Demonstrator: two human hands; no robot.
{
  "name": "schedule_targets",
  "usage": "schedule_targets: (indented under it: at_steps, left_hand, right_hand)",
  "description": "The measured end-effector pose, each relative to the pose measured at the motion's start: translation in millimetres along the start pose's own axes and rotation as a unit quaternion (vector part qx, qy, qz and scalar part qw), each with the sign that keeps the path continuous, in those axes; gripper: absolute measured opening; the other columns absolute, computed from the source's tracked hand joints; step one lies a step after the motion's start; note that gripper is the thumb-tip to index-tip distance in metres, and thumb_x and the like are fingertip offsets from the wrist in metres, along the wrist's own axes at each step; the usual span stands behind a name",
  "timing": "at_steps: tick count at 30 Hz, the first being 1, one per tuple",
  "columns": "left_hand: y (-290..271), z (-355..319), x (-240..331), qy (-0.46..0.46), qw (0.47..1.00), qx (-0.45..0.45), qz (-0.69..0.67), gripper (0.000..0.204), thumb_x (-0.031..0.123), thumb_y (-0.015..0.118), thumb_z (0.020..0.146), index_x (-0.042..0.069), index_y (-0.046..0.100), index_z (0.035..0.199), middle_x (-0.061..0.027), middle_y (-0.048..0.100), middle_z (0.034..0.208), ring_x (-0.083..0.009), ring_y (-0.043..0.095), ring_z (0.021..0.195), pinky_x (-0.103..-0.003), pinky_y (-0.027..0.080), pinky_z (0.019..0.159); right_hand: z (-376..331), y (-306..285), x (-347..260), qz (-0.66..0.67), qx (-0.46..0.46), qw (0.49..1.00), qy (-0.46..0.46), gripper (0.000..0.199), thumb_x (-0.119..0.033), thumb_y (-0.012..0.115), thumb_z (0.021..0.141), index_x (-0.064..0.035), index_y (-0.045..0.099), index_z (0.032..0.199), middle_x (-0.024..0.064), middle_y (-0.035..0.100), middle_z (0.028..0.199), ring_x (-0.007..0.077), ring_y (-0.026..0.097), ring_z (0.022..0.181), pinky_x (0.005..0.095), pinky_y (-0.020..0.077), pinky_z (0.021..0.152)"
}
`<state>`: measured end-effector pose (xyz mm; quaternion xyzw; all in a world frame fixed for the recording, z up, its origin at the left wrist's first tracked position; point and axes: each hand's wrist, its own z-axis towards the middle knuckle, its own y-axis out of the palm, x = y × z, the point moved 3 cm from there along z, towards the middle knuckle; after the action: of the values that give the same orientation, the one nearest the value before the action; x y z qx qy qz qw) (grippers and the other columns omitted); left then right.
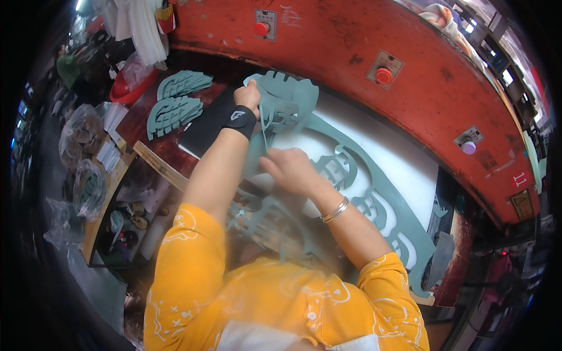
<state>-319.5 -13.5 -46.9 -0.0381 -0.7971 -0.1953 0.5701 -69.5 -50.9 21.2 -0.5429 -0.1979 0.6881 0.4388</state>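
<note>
A grey-green die-cut sheet piece (297, 93), curved and slotted, is lifted in front of me. My left hand (248, 97), with a black band on its wrist, is closed on the left edge of this piece. Lower down, my right hand (290, 169) is closed at a thin edge of the green sheet, with two bangles at the wrist. Its fingertips are partly hidden. From there the large cut-out green sheet (374, 175), full of curved openings, spreads right over a white board (404, 161). More of it hangs blurred near my body.
Stacks of cut green pieces (174, 115) lie at the left beside a black board (202, 131). A red machine beam (328, 41) with push buttons spans the far side. A red basin (126, 88) and plastic bags (85, 134) stand left. A wooden edge (158, 165) borders the table.
</note>
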Motion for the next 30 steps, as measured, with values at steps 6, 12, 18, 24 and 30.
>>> schedule_targets:
  at_steps: [6,12,18,24,30]
  left_hand:
    - [-36,56,83,0.198,0.977,0.076,0.0,0.051,0.034,0.057,0.09,-0.015,0.059,0.104,-0.0252,0.064,0.106,-0.0323,0.065,0.089,-0.042,0.05,0.075]
    - [-53,90,101,0.144,0.984,0.099,-0.023,0.057,0.035,0.057,0.09,-0.017,0.053,0.115,-0.0238,0.059,0.118,-0.0322,0.062,0.102,-0.041,0.049,0.084]
    - [-111,86,193,0.142,0.968,0.143,-0.153,0.054,0.04,0.053,0.091,-0.008,0.055,0.114,-0.0198,0.061,0.115,-0.0328,0.065,0.095,-0.044,0.051,0.084]
    - [-100,8,259,0.219,0.961,-0.166,0.03,0.039,0.037,0.05,0.097,0.001,0.056,0.112,-0.0118,0.064,0.097,-0.0234,0.065,0.083,-0.039,0.054,0.08]
    - [-65,-102,216,0.096,0.911,-0.4,-0.022,0.033,0.028,0.052,0.096,0.0,0.053,0.112,-0.0113,0.062,0.096,-0.0261,0.067,0.085,-0.04,0.056,0.078]
  right_hand:
    - [-39,16,-26,0.011,-0.108,0.992,-0.064,0.034,-0.032,0.052,0.091,-0.0044,0.058,0.072,0.0193,0.06,0.064,0.0398,0.06,0.065,0.0488,0.048,0.062]
    - [-46,21,-7,-0.023,-0.172,0.984,-0.043,0.033,-0.031,0.051,0.09,-0.0047,0.059,0.073,0.0199,0.059,0.064,0.0401,0.06,0.065,0.0484,0.048,0.063]
    - [-82,21,-22,0.033,-0.212,0.972,-0.098,0.028,-0.029,0.059,0.085,-0.0042,0.058,0.072,0.0177,0.062,0.071,0.037,0.061,0.071,0.0452,0.0484,0.066]
    - [-55,-37,-27,0.099,-0.194,0.976,-0.025,0.022,-0.026,0.062,0.086,-0.0038,0.064,0.082,0.0124,0.062,0.07,0.0297,0.061,0.064,0.0386,0.0496,0.062]
    - [2,-114,-39,0.12,0.102,0.988,-0.005,0.006,-0.007,0.063,0.083,-0.0015,0.064,0.086,0.0068,0.063,0.076,0.0148,0.059,0.07,0.0268,0.0481,0.067]
